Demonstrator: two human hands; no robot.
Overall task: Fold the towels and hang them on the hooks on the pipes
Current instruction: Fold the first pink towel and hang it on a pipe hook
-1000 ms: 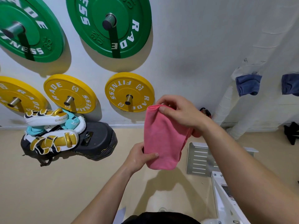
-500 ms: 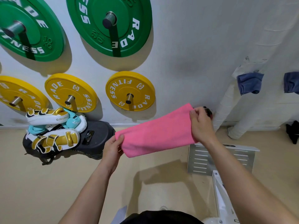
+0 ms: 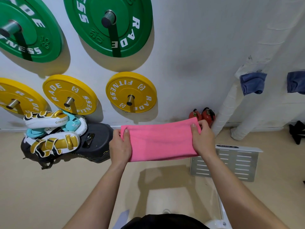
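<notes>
A pink towel (image 3: pixel 160 141) is stretched out flat and level in front of me, folded into a long band. My left hand (image 3: pixel 120 146) grips its left end, thumb on top. My right hand (image 3: pixel 202 138) grips its right end the same way. At the right, white wrapped pipes (image 3: pixel 226 109) run up the wall. Two blue towels hang on them: one blue towel (image 3: pixel 251 83) on the nearer pipe, another blue towel (image 3: pixel 296 82) at the frame's right edge. The hooks themselves are hidden under the cloth.
Green weight plates (image 3: pixel 109 25) and yellow weight plates (image 3: pixel 131 92) hang on wall pegs. Boxing pads (image 3: pixel 52 131) lie on a black bag (image 3: pixel 97 141) at the left. Red kettlebells (image 3: pixel 207 115) stand by the pipes. A slotted metal plate (image 3: pixel 231 162) lies on the beige floor.
The pink towel went from hanging upright to stretched level. My left hand moved up and left, my right hand moved right and down, pulling the band taut between them.
</notes>
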